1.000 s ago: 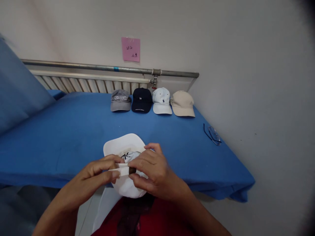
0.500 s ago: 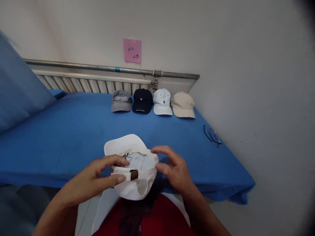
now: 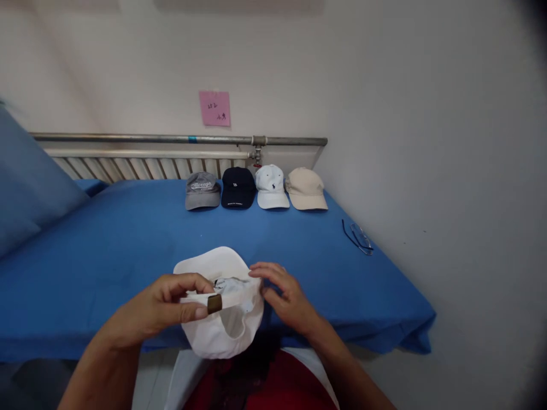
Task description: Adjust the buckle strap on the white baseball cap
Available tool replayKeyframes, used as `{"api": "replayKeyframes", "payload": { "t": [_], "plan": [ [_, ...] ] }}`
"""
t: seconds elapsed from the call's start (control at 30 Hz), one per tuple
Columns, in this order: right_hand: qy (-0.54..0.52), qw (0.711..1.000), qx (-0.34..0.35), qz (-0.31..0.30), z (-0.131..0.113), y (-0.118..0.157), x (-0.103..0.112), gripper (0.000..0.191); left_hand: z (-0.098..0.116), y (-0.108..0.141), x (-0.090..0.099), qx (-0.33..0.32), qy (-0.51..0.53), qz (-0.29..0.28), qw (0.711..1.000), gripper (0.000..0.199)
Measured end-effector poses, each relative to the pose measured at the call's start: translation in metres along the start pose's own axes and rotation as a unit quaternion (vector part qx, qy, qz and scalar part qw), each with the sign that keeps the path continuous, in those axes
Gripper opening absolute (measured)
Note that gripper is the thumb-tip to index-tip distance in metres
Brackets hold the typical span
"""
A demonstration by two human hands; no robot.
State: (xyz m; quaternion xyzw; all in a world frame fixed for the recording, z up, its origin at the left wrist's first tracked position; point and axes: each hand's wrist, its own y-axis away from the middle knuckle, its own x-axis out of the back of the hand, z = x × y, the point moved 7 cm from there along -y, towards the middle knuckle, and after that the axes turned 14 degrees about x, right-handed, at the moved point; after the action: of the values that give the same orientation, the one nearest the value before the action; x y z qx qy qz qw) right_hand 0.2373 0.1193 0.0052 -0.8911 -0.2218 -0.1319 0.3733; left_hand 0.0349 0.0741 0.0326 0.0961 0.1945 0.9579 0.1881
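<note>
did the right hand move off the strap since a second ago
Yes. The right hand has left the strap and shifted rightward to the white cap's side; the left hand pinches the strap.

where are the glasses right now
In the head view, the thin dark-framed glasses lie on the blue sheet at the right, close to the white wall, to the right of and nearer than the beige cap.

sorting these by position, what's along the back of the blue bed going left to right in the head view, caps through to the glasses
grey cap → navy cap → light blue cap → beige cap → glasses, which lie nearer than the caps, by the right-hand wall.
</note>
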Motion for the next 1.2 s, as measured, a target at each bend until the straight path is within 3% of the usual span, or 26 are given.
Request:
{"api": "replayKeyframes", "payload": {
  "t": [0.1,0.23,0.33,0.47,0.57,0.67,0.77,0.9,1.03,1.2],
  "plan": [
    [-0.025,1.0,-0.01,-0.014,-0.004,-0.01,-0.005,0.02,-0.001,-0.003,0.017,-0.006,0.059,0.028,0.998,0.02],
    [-0.179,0.98,-0.077,0.039,-0.009,-0.023,-0.003,0.011,0.01,0.002,0.032,-0.027,0.1,0.021,0.994,0.024],
    [-0.293,0.946,-0.115,0.08,-0.018,-0.034,0.0,0.006,0.029,0.014,0.034,-0.045,0.121,-0.008,0.992,0.025],
    [-0.441,0.875,-0.172,0.104,-0.037,-0.049,0.0,0.012,0.055,0.03,0.028,-0.071,0.214,-0.053,0.973,0.021],
    [-0.492,0.834,-0.223,0.114,-0.033,-0.062,-0.004,0.015,0.061,0.023,0.027,-0.067,0.311,-0.045,0.947,0.021],
    [-0.516,0.79,-0.298,0.143,0.002,-0.067,-0.016,0.013,0.044,-0.008,0.032,-0.034,0.413,-0.021,0.91,0.017],
    [-0.506,0.778,-0.346,0.138,0.05,-0.067,-0.033,0.006,0.004,-0.054,0.036,0.064,0.49,0.001,0.869,0.014],
    [-0.48,0.77,-0.404,0.119,0.103,-0.062,-0.053,0.004,-0.033,-0.1,0.045,0.095,0.494,0.001,0.864,0.026],
    [-0.443,0.781,-0.414,0.147,0.14,-0.065,-0.056,0.012,-0.051,-0.121,0.053,0.1,0.5,0.005,0.86,0.034],
    [-0.361,0.828,-0.342,0.258,0.165,-0.064,-0.04,0.017,-0.067,-0.131,0.062,0.078,0.519,0.017,0.851,0.034]
  ]
}}
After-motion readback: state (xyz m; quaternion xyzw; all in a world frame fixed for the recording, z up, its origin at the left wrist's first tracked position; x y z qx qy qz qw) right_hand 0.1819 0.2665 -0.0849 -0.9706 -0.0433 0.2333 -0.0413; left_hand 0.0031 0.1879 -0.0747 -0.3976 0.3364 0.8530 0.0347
